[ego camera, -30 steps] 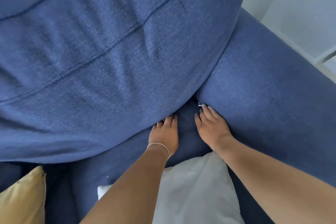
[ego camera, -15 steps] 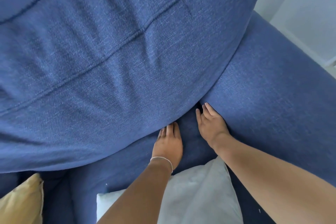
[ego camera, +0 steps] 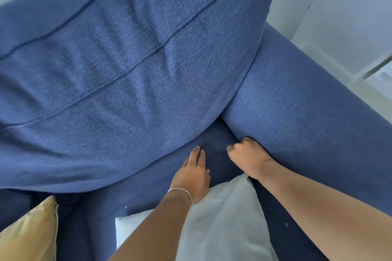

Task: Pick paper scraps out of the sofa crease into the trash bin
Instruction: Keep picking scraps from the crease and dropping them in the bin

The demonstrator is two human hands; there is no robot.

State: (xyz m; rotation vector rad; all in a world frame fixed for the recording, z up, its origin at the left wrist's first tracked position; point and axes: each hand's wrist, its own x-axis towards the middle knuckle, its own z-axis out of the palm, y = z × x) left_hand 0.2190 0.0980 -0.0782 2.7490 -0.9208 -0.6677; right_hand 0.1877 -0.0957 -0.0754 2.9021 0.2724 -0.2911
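The blue sofa's crease runs where the big back cushion meets the armrest and the seat. My right hand lies at that crease against the armrest, fingers curled into a fist; whether it holds anything is hidden. My left hand, with a thin bracelet at the wrist, rests flat on the seat with fingers straight and nothing in it. Two tiny white paper scraps lie on the seat, one left of my left forearm and one between my arms. No trash bin is in view.
A white pillow lies on the seat under my forearms. A yellow cushion sits at the bottom left corner. A white wall and floor show past the armrest at the upper right.
My right hand's fingers, straight at the crease before, have curled shut. The small white scrap seen at its fingertips a second ago no longer shows. The view has pulled back.
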